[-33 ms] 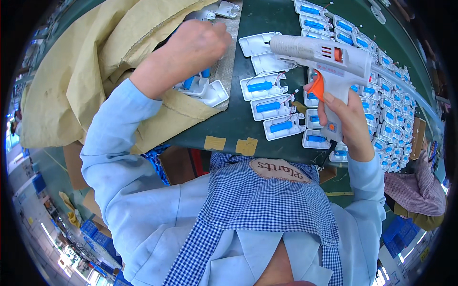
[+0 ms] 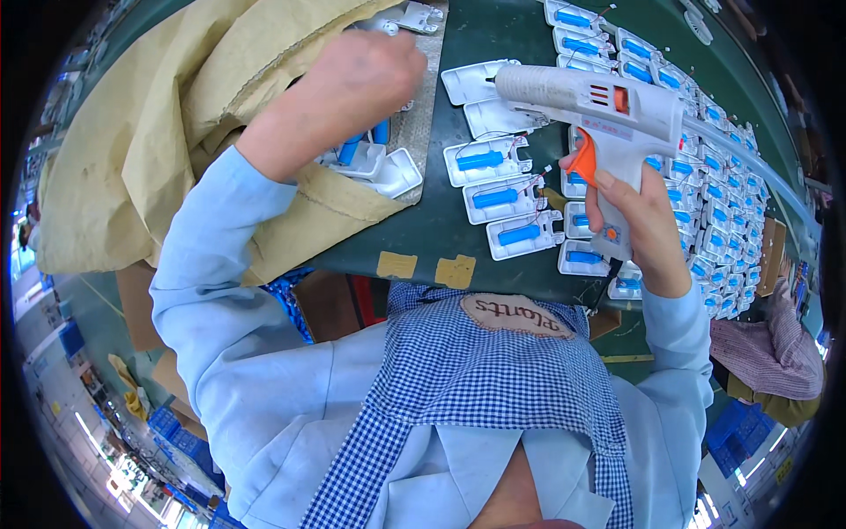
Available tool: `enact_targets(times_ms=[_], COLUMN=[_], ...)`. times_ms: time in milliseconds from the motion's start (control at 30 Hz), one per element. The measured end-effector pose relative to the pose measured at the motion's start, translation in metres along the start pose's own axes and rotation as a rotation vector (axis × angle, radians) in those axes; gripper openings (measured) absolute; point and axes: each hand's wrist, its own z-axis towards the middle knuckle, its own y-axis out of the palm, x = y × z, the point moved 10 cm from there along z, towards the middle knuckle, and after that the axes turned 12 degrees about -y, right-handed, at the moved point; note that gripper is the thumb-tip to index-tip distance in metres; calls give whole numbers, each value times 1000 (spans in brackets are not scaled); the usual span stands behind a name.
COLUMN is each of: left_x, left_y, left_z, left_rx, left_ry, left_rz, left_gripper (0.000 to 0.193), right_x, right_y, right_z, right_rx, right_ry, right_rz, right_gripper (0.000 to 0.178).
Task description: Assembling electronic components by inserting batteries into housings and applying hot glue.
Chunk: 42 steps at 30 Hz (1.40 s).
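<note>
My right hand [image 2: 648, 225] grips a white hot glue gun [image 2: 630, 115] with an orange trigger, a finger beside the trigger. The nozzle points left, above two white plastic shells [image 2: 480, 84] without blue cells. Over the mouth of a tan cloth sack [image 2: 176, 132], my left hand [image 2: 374, 75] is closed, with its fingertips turned away and whatever they hold hidden. Beneath that hand lie loose white casings [image 2: 401, 174] and blue cylindrical cells [image 2: 350, 150]. Between the hands, white casings [image 2: 480, 160] stand in a column, each with a blue cylindrical cell and thin wires.
Many more white casings [image 2: 718, 216] with blue cells fill the right side of the green table [image 2: 423, 234]. A translucent glue stick [image 2: 758, 167] extends from the gun's back. Tan tape pieces [image 2: 456, 271] mark the near edge. Another person's sleeve [image 2: 767, 357] is at far right.
My left hand has shifted slightly up and away over the sack. The glue gun in my right hand has moved a touch to the left.
</note>
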Motion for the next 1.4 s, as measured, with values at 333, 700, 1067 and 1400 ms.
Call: enact_targets(times_ms=[333,700,1067,1400], left_x=[-78,-105,-57,-94], left_y=[4,-33,-1,20], left_z=[17,23,14,-6], left_rx=[126,479,107,116], left_ry=[-758,-625,-426,-587], left_rz=[-1155,-1303,-866,-1152], left_gripper=[12,13,21,10], right_x=[10,16,8,3], right_y=[9,3,3,8], right_z=[12,9,6,3], right_rx=[12,-12,4,-11], right_ry=[2,59,17,-21], right_rz=[-64,-168,-81,45], right_gripper=[25,23,28,38])
